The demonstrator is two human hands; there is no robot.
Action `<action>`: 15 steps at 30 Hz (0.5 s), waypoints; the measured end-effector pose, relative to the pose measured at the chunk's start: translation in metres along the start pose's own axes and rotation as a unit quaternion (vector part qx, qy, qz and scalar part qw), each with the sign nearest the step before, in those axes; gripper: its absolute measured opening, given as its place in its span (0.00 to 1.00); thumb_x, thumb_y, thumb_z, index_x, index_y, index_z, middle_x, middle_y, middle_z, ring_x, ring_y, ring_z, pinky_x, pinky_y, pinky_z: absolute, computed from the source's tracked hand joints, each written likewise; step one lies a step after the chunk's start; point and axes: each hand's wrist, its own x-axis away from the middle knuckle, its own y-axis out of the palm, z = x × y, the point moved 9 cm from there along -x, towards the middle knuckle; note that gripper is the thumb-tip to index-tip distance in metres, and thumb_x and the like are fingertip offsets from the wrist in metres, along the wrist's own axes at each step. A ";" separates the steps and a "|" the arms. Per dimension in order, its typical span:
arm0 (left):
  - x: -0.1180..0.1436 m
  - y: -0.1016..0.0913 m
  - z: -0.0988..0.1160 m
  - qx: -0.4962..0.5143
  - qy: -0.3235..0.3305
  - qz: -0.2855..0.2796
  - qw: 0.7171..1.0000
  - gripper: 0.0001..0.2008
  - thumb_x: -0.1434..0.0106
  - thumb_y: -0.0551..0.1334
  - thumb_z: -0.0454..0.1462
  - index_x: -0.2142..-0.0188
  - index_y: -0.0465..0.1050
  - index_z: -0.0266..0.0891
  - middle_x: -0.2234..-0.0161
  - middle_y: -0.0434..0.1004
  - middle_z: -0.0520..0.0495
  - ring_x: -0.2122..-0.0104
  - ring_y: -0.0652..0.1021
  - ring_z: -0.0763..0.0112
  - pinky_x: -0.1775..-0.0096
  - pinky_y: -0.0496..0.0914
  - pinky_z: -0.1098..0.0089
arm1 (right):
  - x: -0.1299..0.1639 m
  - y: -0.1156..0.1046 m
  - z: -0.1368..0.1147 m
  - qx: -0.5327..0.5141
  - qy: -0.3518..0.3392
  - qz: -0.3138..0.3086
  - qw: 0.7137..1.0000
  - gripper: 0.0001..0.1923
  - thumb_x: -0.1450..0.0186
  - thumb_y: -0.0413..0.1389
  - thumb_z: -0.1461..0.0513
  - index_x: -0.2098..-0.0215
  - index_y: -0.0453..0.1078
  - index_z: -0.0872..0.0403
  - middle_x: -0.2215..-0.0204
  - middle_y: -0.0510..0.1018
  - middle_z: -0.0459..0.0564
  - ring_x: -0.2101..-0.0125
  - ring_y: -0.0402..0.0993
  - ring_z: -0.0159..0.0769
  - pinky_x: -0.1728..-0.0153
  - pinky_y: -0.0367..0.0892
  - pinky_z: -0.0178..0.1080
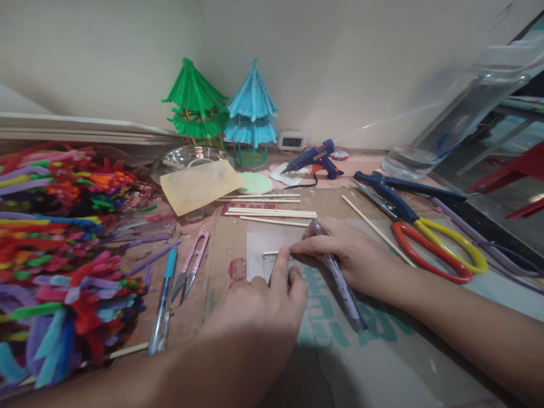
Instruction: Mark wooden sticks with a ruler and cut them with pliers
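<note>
Supervisor: Item, position, hold?

Inspector: One thin wooden stick (270,253) in front of the hot glue gun (312,157), alongside what appears to be a clear ruler (268,258). The left hand (266,309) has its forefinger extended and pressing there; its thumb is hidden, so any grip cannot be confirmed. The right hand (351,249) has its fingers closed on a patterned pen (340,279)

Supervisor: Handling?

Inspector: Judged light, stiff, liable to roll, apt to snap if bent. Recommend pinching near mid-length

Supervisor: Counts, from the glue gun?

Inspector: Left: two pipe-cleaner pavilions, one green (195,90), one blue (253,102); one digital clock (292,140). Front-right: one pair of red-and-yellow-handled scissors (402,247). Front-left: one pair of thread snips (199,258), one blue gel pen (168,283). Other loose sticks (272,212) lie too close together for a firm figure
</note>
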 end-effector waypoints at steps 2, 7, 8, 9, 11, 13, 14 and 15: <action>0.001 -0.001 0.000 -0.003 0.001 -0.001 1.000 0.17 0.43 0.54 0.28 0.57 0.78 0.34 0.51 0.78 0.31 0.84 0.77 0.66 0.84 0.71 0.67 | 0.000 0.000 0.000 0.002 -0.001 0.000 1.000 0.10 0.32 0.54 0.62 0.56 0.76 0.50 0.68 0.72 0.50 0.66 0.69 0.36 0.67 0.63 0.37; -0.001 -0.002 -0.001 -0.003 -0.004 0.006 1.000 0.17 0.45 0.54 0.27 0.59 0.78 0.35 0.53 0.79 0.33 0.85 0.76 0.66 0.87 0.68 0.70 | -0.001 -0.002 -0.003 0.009 -0.008 0.002 1.000 0.10 0.32 0.54 0.63 0.56 0.76 0.51 0.67 0.72 0.51 0.66 0.70 0.36 0.67 0.63 0.36; -0.002 -0.002 -0.002 -0.002 -0.005 0.006 1.000 0.18 0.45 0.54 0.27 0.59 0.78 0.35 0.52 0.79 0.33 0.85 0.76 0.66 0.87 0.68 0.69 | -0.001 -0.002 -0.003 0.010 -0.009 0.004 1.000 0.10 0.32 0.54 0.63 0.56 0.76 0.51 0.67 0.72 0.51 0.66 0.70 0.36 0.67 0.63 0.36; -0.003 -0.002 -0.002 -0.001 -0.005 0.006 1.000 0.18 0.45 0.54 0.27 0.59 0.78 0.35 0.52 0.78 0.32 0.85 0.76 0.66 0.87 0.68 0.69 | -0.001 -0.002 -0.004 0.011 -0.008 0.005 1.000 0.10 0.32 0.54 0.63 0.56 0.76 0.51 0.68 0.72 0.51 0.66 0.69 0.36 0.67 0.63 0.36; -0.003 -0.002 -0.002 0.001 -0.001 0.008 1.000 0.18 0.45 0.54 0.27 0.59 0.78 0.35 0.52 0.78 0.32 0.85 0.76 0.66 0.87 0.68 0.69 | -0.001 -0.002 -0.004 0.014 -0.006 0.005 1.000 0.10 0.31 0.53 0.62 0.56 0.76 0.50 0.68 0.72 0.50 0.67 0.69 0.36 0.68 0.63 0.36; -0.002 -0.003 -0.002 0.001 -0.001 0.013 1.000 0.18 0.45 0.54 0.27 0.59 0.79 0.35 0.52 0.79 0.33 0.85 0.76 0.66 0.87 0.68 0.69 | -0.001 -0.003 -0.004 0.017 -0.007 0.004 1.000 0.10 0.31 0.53 0.62 0.57 0.76 0.50 0.68 0.72 0.50 0.67 0.69 0.35 0.68 0.62 0.36; -0.002 -0.004 -0.002 0.001 -0.002 0.015 1.000 0.18 0.46 0.54 0.27 0.59 0.79 0.35 0.53 0.79 0.33 0.86 0.76 0.66 0.87 0.68 0.70 | -0.001 -0.003 -0.005 0.018 -0.008 0.004 1.000 0.10 0.31 0.53 0.62 0.57 0.77 0.50 0.68 0.72 0.50 0.67 0.69 0.35 0.68 0.62 0.36; -0.002 -0.004 -0.002 0.000 -0.002 0.017 1.000 0.18 0.45 0.54 0.27 0.60 0.79 0.35 0.53 0.79 0.33 0.86 0.76 0.67 0.87 0.68 0.70 | -0.002 -0.003 -0.005 0.019 -0.009 0.004 1.000 0.10 0.31 0.53 0.62 0.57 0.77 0.50 0.68 0.72 0.50 0.67 0.69 0.35 0.68 0.62 0.36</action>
